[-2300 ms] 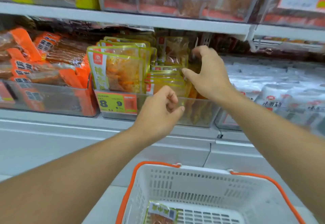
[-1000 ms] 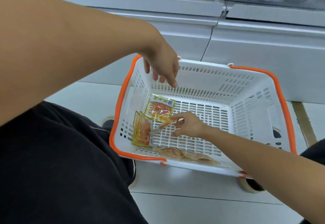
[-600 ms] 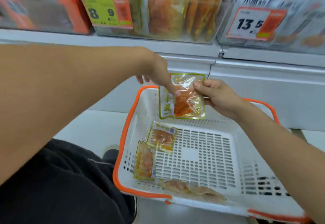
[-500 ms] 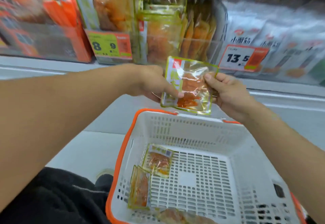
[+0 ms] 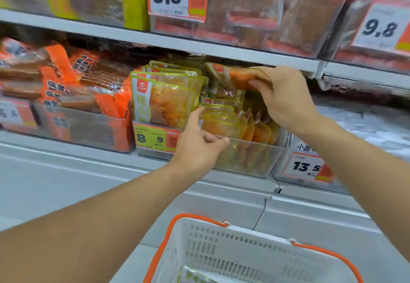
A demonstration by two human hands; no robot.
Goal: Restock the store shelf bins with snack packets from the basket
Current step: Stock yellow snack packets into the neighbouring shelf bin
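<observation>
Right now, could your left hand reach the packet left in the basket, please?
Probably yes: the left hand only touches the binned packets, and the basket is open-topped below it, packet uncovered.

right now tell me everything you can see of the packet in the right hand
The packet is a flat, clear plastic pouch edged in yellow-green, with a small red logo at its upper left corner and orange pieces showing through. The right hand grips its right end from above, fingers curled over it, hiding that part. It is held roughly level, tilted slightly, above the matching packets in the clear bin, just under the shelf edge. The left hand does not touch it.
</observation>
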